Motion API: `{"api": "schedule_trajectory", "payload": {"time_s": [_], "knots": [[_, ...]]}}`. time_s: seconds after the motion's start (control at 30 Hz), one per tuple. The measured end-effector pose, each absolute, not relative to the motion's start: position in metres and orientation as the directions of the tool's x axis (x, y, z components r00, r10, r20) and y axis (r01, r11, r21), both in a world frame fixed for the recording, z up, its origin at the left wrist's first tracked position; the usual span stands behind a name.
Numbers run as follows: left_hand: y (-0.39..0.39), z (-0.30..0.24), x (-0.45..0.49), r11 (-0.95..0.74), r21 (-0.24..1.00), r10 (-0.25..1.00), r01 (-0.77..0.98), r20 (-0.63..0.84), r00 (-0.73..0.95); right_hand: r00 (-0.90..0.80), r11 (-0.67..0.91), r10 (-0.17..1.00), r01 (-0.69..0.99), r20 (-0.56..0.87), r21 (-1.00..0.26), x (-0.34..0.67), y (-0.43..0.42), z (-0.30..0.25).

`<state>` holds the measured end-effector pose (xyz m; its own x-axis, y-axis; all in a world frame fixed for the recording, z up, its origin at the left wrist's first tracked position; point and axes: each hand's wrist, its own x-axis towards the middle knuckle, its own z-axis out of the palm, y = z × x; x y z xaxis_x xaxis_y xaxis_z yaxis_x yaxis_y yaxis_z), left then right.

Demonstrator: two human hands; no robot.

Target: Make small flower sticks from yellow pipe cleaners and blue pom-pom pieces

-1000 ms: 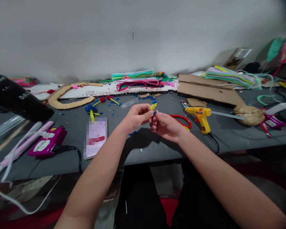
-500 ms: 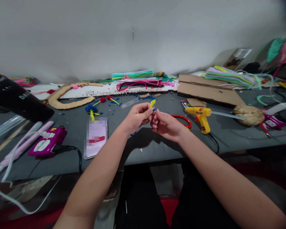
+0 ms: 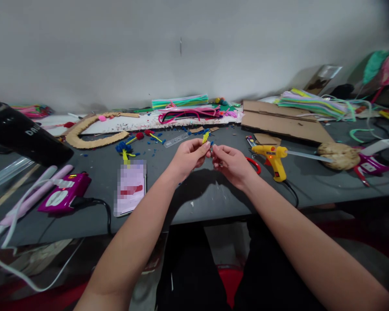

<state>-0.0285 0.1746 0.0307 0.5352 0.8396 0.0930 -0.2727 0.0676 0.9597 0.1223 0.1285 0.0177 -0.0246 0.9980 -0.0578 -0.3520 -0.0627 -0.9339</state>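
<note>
Yellow and fuzzy, a short stem (image 3: pixel 205 137) is pinched between thumb and fingers of the left hand (image 3: pixel 192 156), above the bench (image 3: pixel 220 205). The right hand (image 3: pixel 229 163) sits just beside, fingertips drawn together; what they grip, I cannot tell. It partly hides a red loop (image 3: pixel 254 166). Near that stands a glue gun (image 3: pixel 272 159); cardboard (image 3: pixel 278 119) lies beyond, a phone (image 3: pixel 132 185) leftward.

1. Grey worktop (image 3: pixel 210 205), sprinkled with small blue scraps (image 3: pixel 154 150).
2. At its left, a purple box (image 3: pixel 66 194) beside a black tumbler (image 3: pixel 27 134).
3. A phone (image 3: pixel 132 185), with a fuzzy blue-and-yellow flower (image 3: pixel 123 148) just beyond it.
4. On the right, a yellow glue gun (image 3: pixel 268 150) near brown cardboard (image 3: pixel 278 122).
5. Along the back, a littered white board (image 3: pixel 134 124).
</note>
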Motion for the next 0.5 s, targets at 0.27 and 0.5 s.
{"api": "schedule_trajectory", "payload": {"time_s": [0.27,0.5], "knots": [[0.1789,0.0241,-0.0284,0.055,0.965,0.851,-0.257,0.089,0.518,0.086,0.103,0.992,-0.164,0.09,-0.981,0.1208,0.1284,0.0112],[0.1763,0.0293,-0.0301,0.125,0.962,0.835,-0.242,0.03,0.549,0.088,0.094,0.993,-0.117,0.084,-0.989,0.121,0.1285,0.0119]]}}
